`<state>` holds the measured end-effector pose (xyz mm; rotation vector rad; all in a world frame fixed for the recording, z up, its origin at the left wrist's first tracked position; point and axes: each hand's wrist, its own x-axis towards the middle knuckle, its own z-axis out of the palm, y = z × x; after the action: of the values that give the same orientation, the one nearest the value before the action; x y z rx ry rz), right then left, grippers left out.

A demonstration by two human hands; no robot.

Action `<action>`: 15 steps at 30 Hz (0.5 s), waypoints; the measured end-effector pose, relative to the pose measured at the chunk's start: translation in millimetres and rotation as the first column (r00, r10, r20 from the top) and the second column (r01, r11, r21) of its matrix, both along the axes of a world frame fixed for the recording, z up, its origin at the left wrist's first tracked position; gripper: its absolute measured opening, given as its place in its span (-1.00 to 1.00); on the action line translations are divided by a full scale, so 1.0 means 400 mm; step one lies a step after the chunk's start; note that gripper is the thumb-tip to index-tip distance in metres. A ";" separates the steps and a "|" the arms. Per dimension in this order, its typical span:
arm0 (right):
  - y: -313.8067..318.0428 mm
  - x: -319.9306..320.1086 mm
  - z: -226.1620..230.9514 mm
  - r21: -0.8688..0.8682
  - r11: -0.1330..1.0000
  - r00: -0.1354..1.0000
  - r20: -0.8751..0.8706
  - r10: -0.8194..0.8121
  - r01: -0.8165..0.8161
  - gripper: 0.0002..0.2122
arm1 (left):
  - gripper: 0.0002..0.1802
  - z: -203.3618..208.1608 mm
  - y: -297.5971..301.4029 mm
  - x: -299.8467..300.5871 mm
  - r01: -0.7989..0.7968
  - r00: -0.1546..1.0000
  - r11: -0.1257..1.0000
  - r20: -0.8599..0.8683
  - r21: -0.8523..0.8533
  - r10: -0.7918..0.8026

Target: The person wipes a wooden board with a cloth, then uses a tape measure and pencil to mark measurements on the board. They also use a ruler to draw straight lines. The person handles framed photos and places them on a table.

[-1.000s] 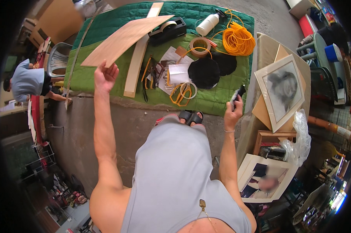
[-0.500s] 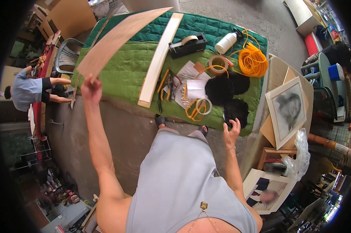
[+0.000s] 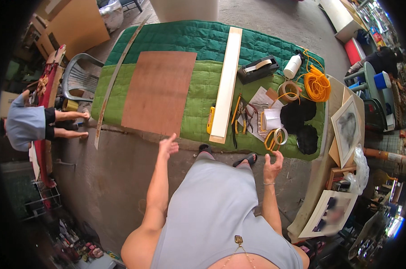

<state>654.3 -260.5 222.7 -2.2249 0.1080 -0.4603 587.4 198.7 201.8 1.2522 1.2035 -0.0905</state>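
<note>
A thin brown wooden sheet (image 3: pixel 158 92) lies flat on the green quilted cover (image 3: pixel 203 80). Just off its near right corner is my left hand (image 3: pixel 169 146), empty, with fingers apart. My right hand (image 3: pixel 273 165) hovers at the quilt's near edge, its fingers loosely curved and apart, holding nothing. Close to it lie a white tape roll (image 3: pixel 280 136) and a yellow-handled tool (image 3: pixel 270 142). To the right of the sheet a long pale wooden strip (image 3: pixel 226 89) lies lengthwise, with a yellow utility knife (image 3: pixel 210 120) along its left side.
Left of the sheet rests a long metal ruler (image 3: pixel 117 80). On the right are a black tape dispenser (image 3: pixel 258 71), a white bottle (image 3: pixel 292 67), an orange cord coil (image 3: pixel 317 86), pliers (image 3: pixel 243 117) and black fuzzy pieces (image 3: pixel 297 115). Framed pictures (image 3: pixel 348 132) lean beyond. A person (image 3: pixel 28 121) bends at far left.
The wooden sheet, raised in my left hand before, now lies on the quilt, let go. The yellow utility knife now shows beside the strip. My view has shifted left.
</note>
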 end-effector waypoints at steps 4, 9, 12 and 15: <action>0.050 -0.092 0.005 0.021 0.996 0.989 -0.122 -0.085 0.088 -0.75 | -0.11 -0.052 -0.012 -0.101 -0.032 0.998 0.973 -0.055 -0.227 0.020; 0.085 -0.147 -0.024 0.072 0.988 0.979 -0.159 -0.124 0.137 -0.80 | -0.32 -0.098 0.032 -0.091 -0.129 0.983 0.966 0.102 -0.224 0.155; 0.105 -0.156 -0.018 0.120 0.984 0.974 -0.202 -0.107 0.133 -0.82 | -0.56 -0.102 0.068 -0.012 -0.179 0.947 0.942 0.210 -0.283 0.243; 0.122 -0.144 0.014 0.171 0.974 0.963 -0.250 -0.105 0.150 -0.83 | -0.64 -0.080 0.052 0.029 -0.115 0.959 0.978 0.235 -0.177 0.155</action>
<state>596.7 -211.6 228.3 -2.0845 0.4094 -0.2369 599.1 219.5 169.9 1.0040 1.0390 0.0673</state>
